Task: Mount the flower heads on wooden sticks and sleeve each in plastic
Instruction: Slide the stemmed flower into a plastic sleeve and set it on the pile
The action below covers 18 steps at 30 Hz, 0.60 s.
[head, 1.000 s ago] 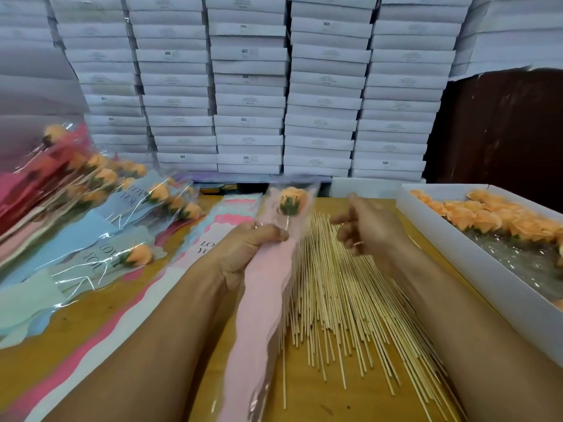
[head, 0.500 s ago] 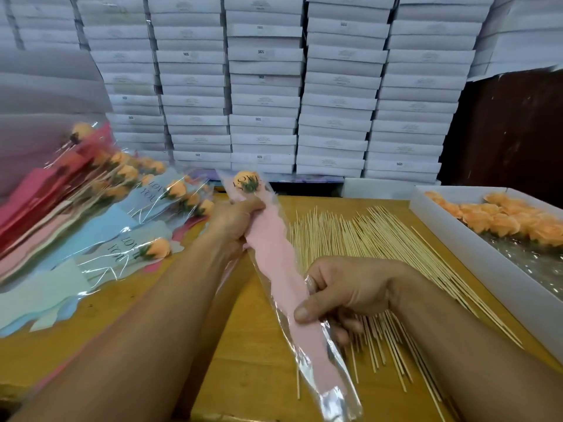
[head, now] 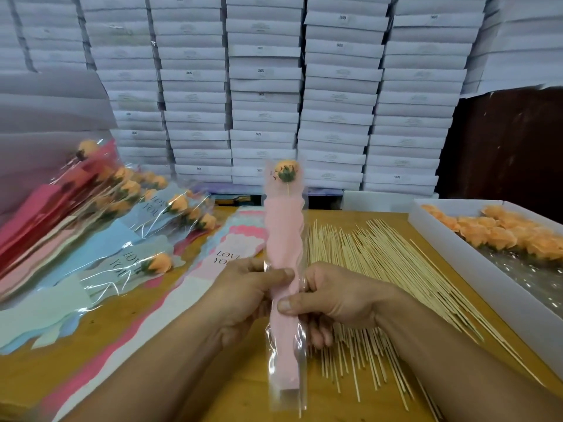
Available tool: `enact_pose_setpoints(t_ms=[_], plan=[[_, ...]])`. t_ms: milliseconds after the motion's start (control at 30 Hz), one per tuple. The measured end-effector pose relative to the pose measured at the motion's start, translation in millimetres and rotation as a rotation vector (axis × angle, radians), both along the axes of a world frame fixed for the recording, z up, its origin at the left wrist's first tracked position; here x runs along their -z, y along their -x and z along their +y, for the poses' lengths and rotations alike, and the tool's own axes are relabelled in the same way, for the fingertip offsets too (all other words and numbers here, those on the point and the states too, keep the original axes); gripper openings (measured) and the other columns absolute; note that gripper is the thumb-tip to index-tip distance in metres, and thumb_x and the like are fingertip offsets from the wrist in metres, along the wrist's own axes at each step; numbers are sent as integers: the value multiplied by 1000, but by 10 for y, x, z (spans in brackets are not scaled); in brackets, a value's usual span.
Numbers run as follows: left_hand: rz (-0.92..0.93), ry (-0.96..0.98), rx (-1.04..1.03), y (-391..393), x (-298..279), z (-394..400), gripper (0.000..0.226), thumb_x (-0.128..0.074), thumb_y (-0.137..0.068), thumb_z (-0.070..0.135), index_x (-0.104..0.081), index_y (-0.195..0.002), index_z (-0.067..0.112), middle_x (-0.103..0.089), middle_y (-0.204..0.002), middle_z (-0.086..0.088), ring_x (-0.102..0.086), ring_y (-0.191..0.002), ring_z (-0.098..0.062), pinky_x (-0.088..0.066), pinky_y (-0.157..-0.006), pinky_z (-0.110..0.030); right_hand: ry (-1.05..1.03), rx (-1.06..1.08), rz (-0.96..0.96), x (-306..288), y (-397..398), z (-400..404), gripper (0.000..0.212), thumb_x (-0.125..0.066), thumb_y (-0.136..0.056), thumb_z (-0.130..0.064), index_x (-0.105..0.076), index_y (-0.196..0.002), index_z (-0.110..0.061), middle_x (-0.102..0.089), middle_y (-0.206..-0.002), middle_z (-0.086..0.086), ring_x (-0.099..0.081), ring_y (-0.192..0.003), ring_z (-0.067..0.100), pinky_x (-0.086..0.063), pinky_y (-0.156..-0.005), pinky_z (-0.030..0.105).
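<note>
A pink-lined clear plastic sleeve [head: 285,239] stands nearly upright over the table's middle, with an orange flower head [head: 286,170] on a thin stick inside its top. My left hand [head: 246,295] grips the sleeve from the left at its lower half. From the right, my right hand [head: 333,298] grips it just below, thumb across the front. Loose wooden sticks [head: 377,269] lie spread on the table behind and under my right hand. More orange flower heads [head: 499,233] fill a white box [head: 463,257] at the right.
Finished sleeved flowers [head: 128,208] are piled at the left, one [head: 152,264] lying nearer. Flat empty sleeves [head: 231,251] lie left of my hands on the wooden table [head: 128,318]. Stacked white boxes [head: 262,92] wall off the back.
The sleeved flower swung from a leftward tilt to upright. My left hand slid down from near the flower head to the lower half, just above my right hand.
</note>
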<state>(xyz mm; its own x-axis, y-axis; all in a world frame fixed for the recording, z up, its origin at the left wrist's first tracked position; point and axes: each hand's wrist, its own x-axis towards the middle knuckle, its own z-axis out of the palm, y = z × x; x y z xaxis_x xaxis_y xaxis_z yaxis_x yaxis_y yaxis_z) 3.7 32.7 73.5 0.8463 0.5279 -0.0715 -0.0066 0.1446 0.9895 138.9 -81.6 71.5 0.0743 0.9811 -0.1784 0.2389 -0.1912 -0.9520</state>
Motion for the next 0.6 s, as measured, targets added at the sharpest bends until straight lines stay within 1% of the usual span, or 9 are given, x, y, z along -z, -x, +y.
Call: enact_pose_setpoints(t_ms=[67,133,200,267,333,400,467,533,600], plan=[[-16,21,-12,25,-9,-24,16,-63,-91,-3,-69,-77,0,-70,-69,-17,-67,-53,-22,-52,-45,-25,-29,-16,7,12,32,15,25,-65,-99,-19,-71,-91,5,-70,-70,13,-65,-49,13,-50,-42,18],[-2,-9,-18,77,-28,-6,11,-63,-92,-2,-69,-83,-1,-71,-72,-16,-70,-59,-24,-54,-49,-26,-50,-41,19,9,66,23,24,-66,-98,-24,-73,-87,-4,-72,-74,14,-67,-52,15,-52,-45,19],[19,-65,-47,150,-40,102,14,-65,-92,1,-68,-79,2,-71,-73,-15,-69,-60,-23,-53,-52,-27,-49,-38,36,-11,85,21,25,-67,-94,-33,-74,-87,-10,-71,-77,15,-67,-56,18,-54,-47,22],[46,-152,-110,260,-61,275,15,-67,-91,4,-65,-77,2,-65,-76,-17,-62,-65,-25,-50,-60,-31,-31,-8,41,-27,76,19,34,-66,-92,-39,-71,-99,-6,-71,-80,17,-67,-59,21,-54,-49,24],[75,-282,-188,389,-100,500,12,-67,-92,4,-63,-86,-6,-58,-80,-19,-53,-70,-25,-42,-66,-34,-17,27,35,-27,52,21,44,-66,-92,-37,-66,-111,3,-71,-82,18,-67,-60,21,-54,-50,24],[102,-400,-300,554,-173,770,11,-66,-92,3,-64,-93,-8,-58,-78,-19,-51,-70,-26,-40,-68,-39,-10,55,18,-13,36,24,46,-67,-92,-34,-64,-114,5,-71,-82,18,-67,-61,21,-55,-51,25],[124,-524,-403,747,-284,1045,7,-68,-91,3,-65,-97,2,-64,-74,-16,-56,-62,-25,-46,-62,-39,0,74,-9,-4,26,23,40,-67,-95,-31,-66,-114,3,-72,-83,18,-67,-63,22,-55,-52,25],[153,-668,-546,919,-400,1329,15,-69,-91,5,-62,-103,10,-67,-74,-10,-57,-51,-21,-48,-47,-27,8,81,-30,4,15,23,34,-66,-98,-28,-66,-114,3,-72,-83,17,-67,-65,23,-55,-52,26],[167,-790,-668,1107,-510,1616,24,-69,-91,6,-62,-113,14,-67,-78,-7,-56,-53,-19,-44,-43,-19,14,79,-46,10,6,23,32,-65,-99,-26,-66,-113,3,-72,-83,17,-67,-65,23,-54,-53,26]])
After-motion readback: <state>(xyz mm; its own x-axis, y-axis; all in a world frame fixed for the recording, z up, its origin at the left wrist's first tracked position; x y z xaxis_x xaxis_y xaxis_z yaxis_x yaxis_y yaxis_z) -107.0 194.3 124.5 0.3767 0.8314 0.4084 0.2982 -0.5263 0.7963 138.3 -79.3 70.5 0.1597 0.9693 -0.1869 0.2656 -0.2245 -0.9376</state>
